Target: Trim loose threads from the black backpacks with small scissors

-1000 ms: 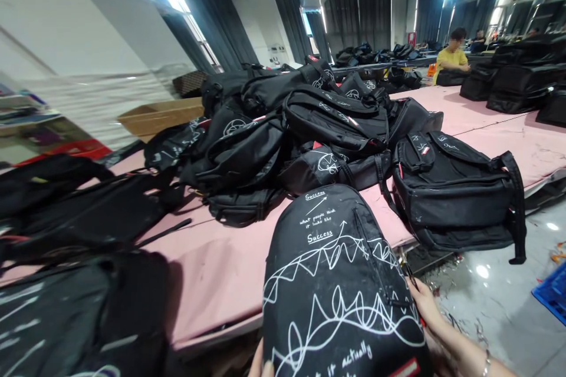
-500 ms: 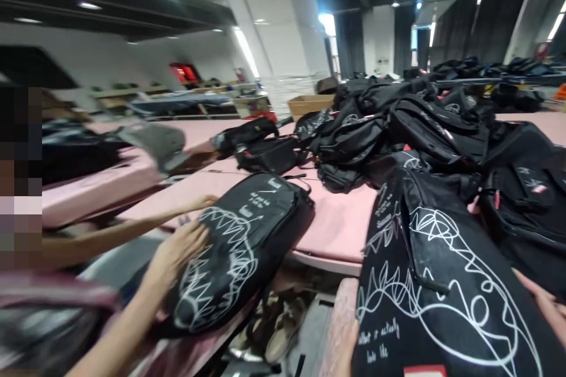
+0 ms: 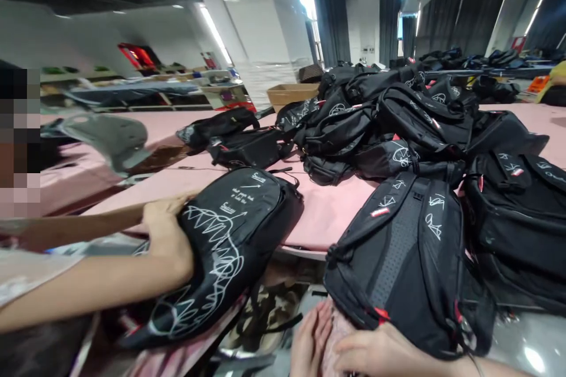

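A black backpack (image 3: 395,259) lies on the table edge before me, its strap side up, with white scribbles and red tabs. My left hand (image 3: 312,333) is at the bottom of the view, left of the backpack, its fingers stretched out over pink cloth. My right hand (image 3: 384,350) lies just below the backpack's near end, by a red tab. Its fingers bend down toward my left hand. Whatever they hold, if anything, is hidden at the lower frame edge.
At left, a co-worker's hands (image 3: 165,224) are at another scribbled black backpack (image 3: 230,235). A pile of black backpacks (image 3: 354,123) covers the back of the pink table (image 3: 313,215). Another backpack (image 3: 522,230) stands at right. A cardboard box (image 3: 292,94) is behind.
The backpack before me has turned from its scribbled front to its strap side and lies farther off on the table. My hands have left its sides and come together below it.
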`<state>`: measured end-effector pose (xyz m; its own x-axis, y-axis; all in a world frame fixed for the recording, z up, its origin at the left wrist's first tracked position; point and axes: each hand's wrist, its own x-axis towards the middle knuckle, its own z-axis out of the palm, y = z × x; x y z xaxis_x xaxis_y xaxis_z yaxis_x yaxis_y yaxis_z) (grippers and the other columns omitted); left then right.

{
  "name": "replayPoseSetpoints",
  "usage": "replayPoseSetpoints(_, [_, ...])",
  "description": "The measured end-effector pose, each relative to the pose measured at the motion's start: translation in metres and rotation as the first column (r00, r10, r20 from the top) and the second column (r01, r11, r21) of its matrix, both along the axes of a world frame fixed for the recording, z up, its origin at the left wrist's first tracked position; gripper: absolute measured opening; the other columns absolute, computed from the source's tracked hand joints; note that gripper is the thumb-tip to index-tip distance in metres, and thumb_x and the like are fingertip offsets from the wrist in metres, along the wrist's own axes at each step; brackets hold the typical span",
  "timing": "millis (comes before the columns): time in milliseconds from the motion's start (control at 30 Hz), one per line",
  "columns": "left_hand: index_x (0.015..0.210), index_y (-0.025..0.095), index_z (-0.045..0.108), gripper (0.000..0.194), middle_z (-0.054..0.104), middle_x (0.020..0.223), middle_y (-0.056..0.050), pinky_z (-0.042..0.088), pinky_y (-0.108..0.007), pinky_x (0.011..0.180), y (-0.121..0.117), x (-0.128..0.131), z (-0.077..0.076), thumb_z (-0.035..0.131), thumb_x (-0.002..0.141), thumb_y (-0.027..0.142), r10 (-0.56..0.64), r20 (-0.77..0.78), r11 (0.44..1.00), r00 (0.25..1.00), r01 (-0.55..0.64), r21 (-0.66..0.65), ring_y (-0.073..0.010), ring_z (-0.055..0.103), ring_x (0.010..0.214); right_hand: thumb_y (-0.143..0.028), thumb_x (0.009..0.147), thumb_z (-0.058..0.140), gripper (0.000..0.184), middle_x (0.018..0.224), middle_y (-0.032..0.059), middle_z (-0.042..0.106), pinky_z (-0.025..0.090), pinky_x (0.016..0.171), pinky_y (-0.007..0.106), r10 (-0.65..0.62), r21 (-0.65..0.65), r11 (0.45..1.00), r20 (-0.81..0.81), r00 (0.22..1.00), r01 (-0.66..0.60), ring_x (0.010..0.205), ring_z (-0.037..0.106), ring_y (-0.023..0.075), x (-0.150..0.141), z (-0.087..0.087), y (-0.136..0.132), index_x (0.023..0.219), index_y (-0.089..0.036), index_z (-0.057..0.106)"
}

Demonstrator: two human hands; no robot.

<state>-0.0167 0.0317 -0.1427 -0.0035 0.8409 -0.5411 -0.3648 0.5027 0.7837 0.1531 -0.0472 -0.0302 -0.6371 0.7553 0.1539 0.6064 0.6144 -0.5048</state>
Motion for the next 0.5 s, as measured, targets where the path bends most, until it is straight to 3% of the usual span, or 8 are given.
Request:
replayPoseSetpoints(100, [0.096, 0.014, 0.061, 0.021, 0.063, 0.104, -0.009, 0.049, -0.022, 0.076, 0.007, -0.016, 0.012, 0.06, 0.076, 0.021, 0.054, 0.009, 0.997, 0.999, -0.054, 0.059, -0.0135, 0.062, 0.085, -0.032, 0.077, 0.057, 0.029, 0.102, 0.0017, 0.065, 0.045, 0.07, 0.013, -0.071, -0.167, 0.985, -0.15, 0.986, 0.046, 0.089, 0.061, 0.0128, 0.003, -0.003, -0.018, 0.103, -0.02, 0.062])
replayPoseSetpoints(200, [0.104, 0.014, 0.058, 0.04, 0.062, 0.107, -0.009, 0.047, -0.023, 0.079, 0.017, -0.011, 0.039, 0.065, 0.072, 0.037, 0.045, -0.097, 0.961, 0.994, -0.017, 0.275, -0.0142, 0.06, 0.088, -0.031, 0.076, 0.059, 0.026, 0.092, 0.0005, 0.067, 0.044, 0.072, 0.014, -0.213, -0.293, 0.949, -0.32, 0.923, 0.118, 0.082, 0.062, 0.0114, 0.021, 0.013, -0.036, 0.1, -0.021, 0.064])
replayPoseSetpoints(300, [0.105, 0.013, 0.058, 0.046, 0.061, 0.107, -0.011, 0.045, -0.029, 0.086, 0.031, 0.006, 0.073, 0.061, 0.073, 0.046, -0.038, -0.23, 0.876, 0.972, 0.143, 0.46, -0.0173, 0.059, 0.092, -0.03, 0.078, 0.055, 0.026, 0.091, 0.002, 0.067, 0.047, 0.071, 0.016, -0.321, -0.325, 0.924, -0.38, 0.867, 0.199, 0.08, 0.062, 0.0128, 0.043, 0.026, -0.055, 0.101, -0.023, 0.064])
replayPoseSetpoints(367, [0.104, 0.014, 0.06, 0.044, 0.061, 0.11, -0.01, 0.04, -0.032, 0.093, 0.04, 0.016, 0.094, 0.056, 0.076, 0.047, -0.113, -0.346, 0.792, 0.931, 0.295, 0.535, -0.0194, 0.056, 0.1, -0.028, 0.08, 0.051, 0.025, 0.092, 0.0048, 0.066, 0.048, 0.072, 0.019, -0.412, -0.301, 0.902, -0.386, 0.825, 0.31, 0.081, 0.062, 0.0152, 0.06, 0.025, -0.071, 0.1, -0.023, 0.065])
replayPoseSetpoints(433, [0.103, 0.014, 0.062, 0.043, 0.06, 0.111, -0.009, 0.035, -0.034, 0.099, 0.048, 0.025, 0.109, 0.054, 0.077, 0.047, -0.176, -0.437, 0.714, 0.882, 0.42, 0.56, -0.0211, 0.053, 0.106, -0.027, 0.083, 0.048, 0.023, 0.092, 0.0069, 0.066, 0.049, 0.073, 0.022, -0.573, -0.282, 0.82, -0.415, 0.707, 0.499, 0.083, 0.062, 0.0176, 0.077, 0.014, -0.089, 0.095, -0.022, 0.067])
replayPoseSetpoints(467, [0.103, 0.014, 0.062, 0.043, 0.06, 0.112, -0.009, 0.034, -0.034, 0.1, 0.051, 0.028, 0.114, 0.053, 0.077, 0.047, -0.209, -0.461, 0.686, 0.862, 0.465, 0.56, -0.0219, 0.052, 0.108, -0.029, 0.083, 0.048, 0.023, 0.091, 0.0077, 0.066, 0.049, 0.074, 0.024, -0.675, -0.291, 0.731, -0.444, 0.589, 0.618, 0.084, 0.062, 0.0189, 0.086, 0.005, -0.099, 0.091, -0.022, 0.068])
replayPoseSetpoints(500, [0.104, 0.014, 0.063, 0.044, 0.061, 0.112, -0.009, 0.032, -0.035, 0.101, 0.054, 0.031, 0.117, 0.054, 0.076, 0.048, -0.248, -0.471, 0.664, 0.846, 0.503, 0.553, -0.0225, 0.051, 0.109, -0.033, 0.083, 0.048, 0.023, 0.092, 0.0085, 0.065, 0.049, 0.075, 0.025, -0.772, -0.337, 0.606, -0.467, 0.431, 0.72, 0.087, 0.061, 0.0206, 0.095, -0.007, -0.109, 0.088, -0.022, 0.068])
